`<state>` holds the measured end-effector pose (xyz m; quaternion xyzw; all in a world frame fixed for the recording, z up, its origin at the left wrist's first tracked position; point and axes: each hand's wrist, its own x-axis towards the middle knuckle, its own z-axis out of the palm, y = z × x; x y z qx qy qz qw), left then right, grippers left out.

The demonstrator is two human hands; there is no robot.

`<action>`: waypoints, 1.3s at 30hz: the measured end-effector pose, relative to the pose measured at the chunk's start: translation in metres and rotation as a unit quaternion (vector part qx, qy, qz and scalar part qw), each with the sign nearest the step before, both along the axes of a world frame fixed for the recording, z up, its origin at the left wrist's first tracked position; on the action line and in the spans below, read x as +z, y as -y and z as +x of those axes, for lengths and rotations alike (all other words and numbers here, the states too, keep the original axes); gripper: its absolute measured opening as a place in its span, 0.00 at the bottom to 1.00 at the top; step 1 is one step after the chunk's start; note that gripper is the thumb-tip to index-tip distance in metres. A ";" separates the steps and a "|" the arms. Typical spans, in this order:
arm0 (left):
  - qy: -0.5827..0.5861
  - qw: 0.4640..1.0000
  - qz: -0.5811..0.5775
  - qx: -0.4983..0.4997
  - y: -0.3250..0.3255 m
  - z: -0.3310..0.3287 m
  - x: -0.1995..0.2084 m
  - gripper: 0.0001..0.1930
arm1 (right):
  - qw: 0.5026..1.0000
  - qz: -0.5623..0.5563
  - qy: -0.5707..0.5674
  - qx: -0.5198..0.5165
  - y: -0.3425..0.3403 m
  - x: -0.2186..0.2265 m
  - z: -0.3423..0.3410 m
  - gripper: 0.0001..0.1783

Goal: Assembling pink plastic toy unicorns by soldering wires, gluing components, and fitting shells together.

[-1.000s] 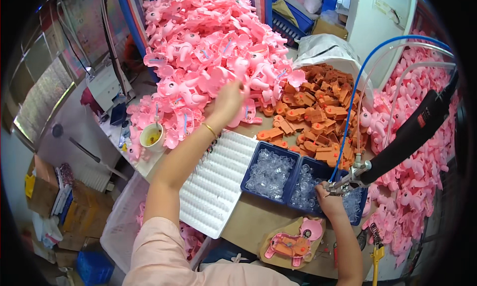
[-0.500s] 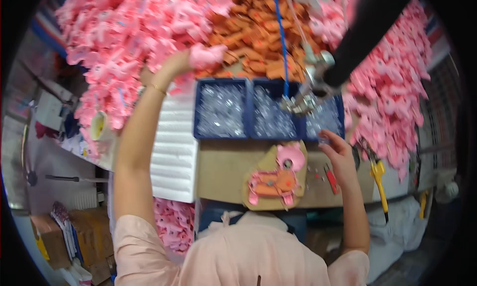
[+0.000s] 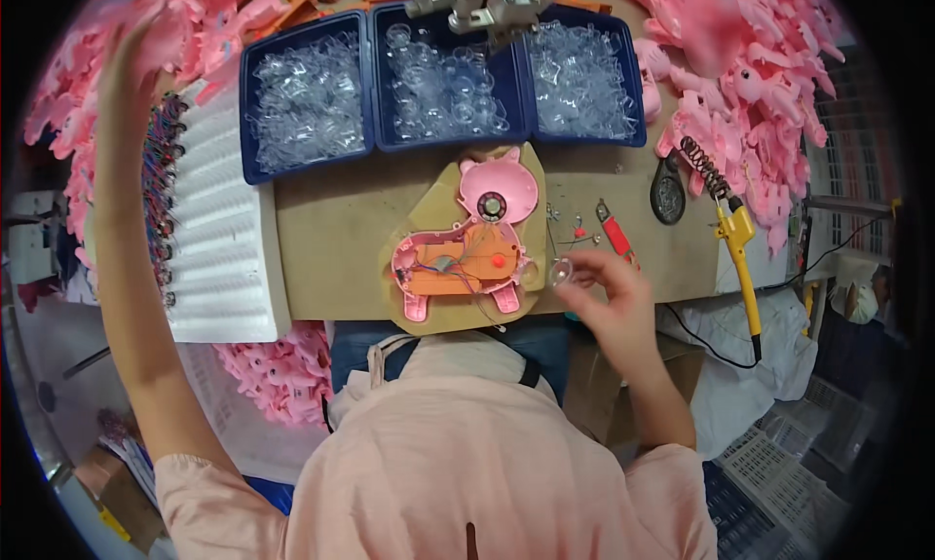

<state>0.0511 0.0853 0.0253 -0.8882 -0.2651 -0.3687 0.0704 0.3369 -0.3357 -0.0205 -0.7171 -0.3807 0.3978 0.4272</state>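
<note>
- Holding a small clear plastic piece (image 3: 561, 272) pinched in the fingers (image 3: 589, 260) of the right hand (image 3: 614, 292), had it just beside the pink toy shell (image 3: 518, 192), on the right, apparently apart from it.
- Had the shell open side up on a tan pad (image 3: 430, 209) at the near edge of the counter (image 3: 331, 239), with a dark round part (image 3: 491, 206) in the head, an orange casing (image 3: 448, 283) in the body, and thin loose wires over the casing.
- Had the left hand (image 3: 136, 49) out at the heap of pink parts (image 3: 73, 102), far left; because of blur, could not tell wide fingers from narrow, or a grip from a bare reach.
- Judged the step in hand as adding the clear piece to the part-filled shell, perhaps while fetching another pink part with the left.
- By that judgement, needed next a short shift leftward, a turn to match the seat, and a light pinch, with wires clear of the rim; could not tell the exact seat.
- Had more clear pieces within reach in three blue trays (image 3: 448, 143) beyond the pad, and a red-handled tool (image 3: 616, 234) near the right hand.
</note>
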 end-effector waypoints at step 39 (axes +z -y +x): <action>0.325 0.427 -0.835 -0.118 0.259 0.031 -0.014 0.30 | 0.701 0.226 0.531 0.418 -0.023 0.010 -0.020 0.17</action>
